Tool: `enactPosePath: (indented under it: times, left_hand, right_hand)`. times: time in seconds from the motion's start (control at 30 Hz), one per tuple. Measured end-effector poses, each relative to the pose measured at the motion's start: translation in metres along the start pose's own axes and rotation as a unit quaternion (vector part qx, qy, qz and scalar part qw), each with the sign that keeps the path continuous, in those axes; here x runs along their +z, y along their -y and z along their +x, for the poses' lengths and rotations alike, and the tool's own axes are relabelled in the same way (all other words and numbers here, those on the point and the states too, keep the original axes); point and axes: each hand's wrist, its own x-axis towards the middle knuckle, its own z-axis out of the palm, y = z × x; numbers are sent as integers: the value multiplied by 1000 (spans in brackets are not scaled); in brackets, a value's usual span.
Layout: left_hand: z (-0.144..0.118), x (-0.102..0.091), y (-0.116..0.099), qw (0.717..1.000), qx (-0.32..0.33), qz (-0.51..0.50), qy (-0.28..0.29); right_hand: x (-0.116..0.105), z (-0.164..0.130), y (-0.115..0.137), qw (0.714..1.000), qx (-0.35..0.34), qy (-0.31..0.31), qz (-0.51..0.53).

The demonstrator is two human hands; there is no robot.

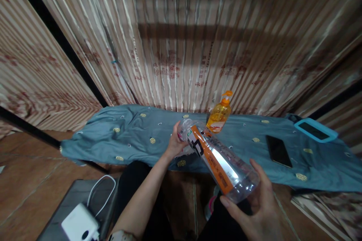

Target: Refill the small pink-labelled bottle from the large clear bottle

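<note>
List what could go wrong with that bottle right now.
1. The clear bottle is held tilted in mid-air, the right hand cupping only its base, so it might slip.
2. The left hand is at its neck; if it is open, leftover liquid could wet the blue cloth.
3. A swing could topple the orange pump bottle or hit the phone.
</note>
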Motion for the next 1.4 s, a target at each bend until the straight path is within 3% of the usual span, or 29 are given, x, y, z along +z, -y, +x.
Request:
enactPosePath:
  times: [1.4]
  left_hand:
    - [2,1,5,1000,-9,-12,-15]
  right_hand:
    - [5,-7,-4,998,52,9,45]
